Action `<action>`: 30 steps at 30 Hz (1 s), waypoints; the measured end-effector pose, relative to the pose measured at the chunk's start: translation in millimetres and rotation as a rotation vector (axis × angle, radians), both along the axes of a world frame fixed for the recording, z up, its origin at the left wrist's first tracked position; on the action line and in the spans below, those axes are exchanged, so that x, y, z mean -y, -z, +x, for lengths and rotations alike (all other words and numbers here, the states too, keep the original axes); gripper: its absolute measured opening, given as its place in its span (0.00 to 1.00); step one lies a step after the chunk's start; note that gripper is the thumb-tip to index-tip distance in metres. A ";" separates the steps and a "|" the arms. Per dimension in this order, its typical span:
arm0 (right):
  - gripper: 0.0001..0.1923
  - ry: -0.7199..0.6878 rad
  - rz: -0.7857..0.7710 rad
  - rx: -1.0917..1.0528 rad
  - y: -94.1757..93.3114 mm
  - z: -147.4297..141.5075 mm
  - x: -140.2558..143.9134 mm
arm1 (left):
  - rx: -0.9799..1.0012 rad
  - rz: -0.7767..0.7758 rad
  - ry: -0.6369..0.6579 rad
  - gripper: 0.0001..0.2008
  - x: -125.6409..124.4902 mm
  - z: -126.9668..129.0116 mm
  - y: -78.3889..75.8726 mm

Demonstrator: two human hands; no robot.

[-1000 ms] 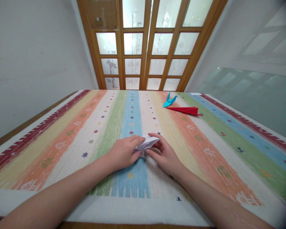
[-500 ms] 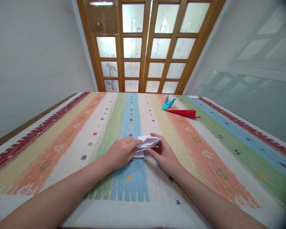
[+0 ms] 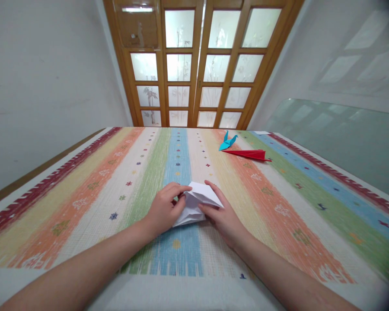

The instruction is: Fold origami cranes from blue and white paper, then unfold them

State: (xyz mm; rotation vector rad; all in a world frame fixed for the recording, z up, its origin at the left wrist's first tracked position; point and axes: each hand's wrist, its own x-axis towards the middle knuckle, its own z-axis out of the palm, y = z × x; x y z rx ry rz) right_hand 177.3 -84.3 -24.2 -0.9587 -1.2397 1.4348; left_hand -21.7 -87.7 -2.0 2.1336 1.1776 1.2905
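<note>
A folded sheet of white paper (image 3: 197, 201) lies between both hands near the middle of the table, its layers partly spread and creased. My left hand (image 3: 169, 203) pinches the paper's left side, thumb below and index finger on top. On the other side my right hand (image 3: 222, 214) grips the right edge, with the thumb on the near face and a finger along the far edge. The other fingers of the right hand are partly hidden behind the paper.
A blue origami crane (image 3: 228, 141) and a red paper plane (image 3: 248, 154) lie farther back on the right. The striped tablecloth (image 3: 123, 172) covers the table. A glass-paned wooden door (image 3: 194, 84) stands beyond it, and a greenish glass panel (image 3: 337, 138) is at the right.
The white paper has opened wider, its layers spreading toward me and to both sides. My left hand has shifted slightly left, with its thumb now apart from the index finger.
</note>
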 end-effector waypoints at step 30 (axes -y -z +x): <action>0.25 0.045 0.427 0.314 -4.1 11.2 3.0 | 0.734 -0.758 0.110 0.15 -18.1 2.3 12.8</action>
